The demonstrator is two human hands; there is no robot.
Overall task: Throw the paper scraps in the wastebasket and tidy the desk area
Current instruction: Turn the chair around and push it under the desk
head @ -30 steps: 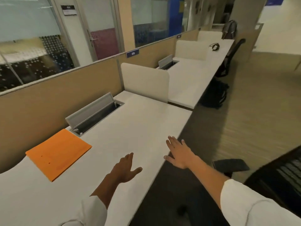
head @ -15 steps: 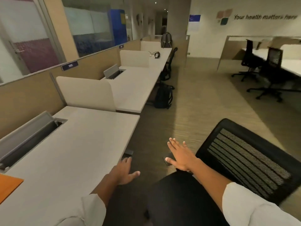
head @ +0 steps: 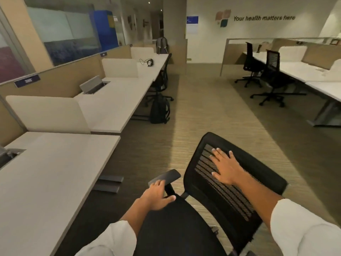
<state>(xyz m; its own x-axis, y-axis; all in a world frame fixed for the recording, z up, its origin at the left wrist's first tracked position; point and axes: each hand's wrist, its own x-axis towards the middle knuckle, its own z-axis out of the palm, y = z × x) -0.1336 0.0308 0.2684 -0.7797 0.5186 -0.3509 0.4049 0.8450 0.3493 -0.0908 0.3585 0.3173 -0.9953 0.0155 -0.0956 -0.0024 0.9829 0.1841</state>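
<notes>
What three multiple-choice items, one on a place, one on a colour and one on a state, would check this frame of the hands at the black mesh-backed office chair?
1. Where is the right hand?
A. flat on the white desk
B. spread over the mesh backrest of the black mesh-backed office chair
C. on the black backpack

2. What colour is the backpack standing on the floor by the next desk?
A. black
B. orange
C. white

3. What is the left hand doing?
A. gripping a paper scrap
B. closed in a fist
C. open, by the chair's black armrest

Key: 1 B, its fingers lie spread over the mesh; 2 A, it is dark all over; 3 C, its fingers are loose beside the pad, holding nothing.
</notes>
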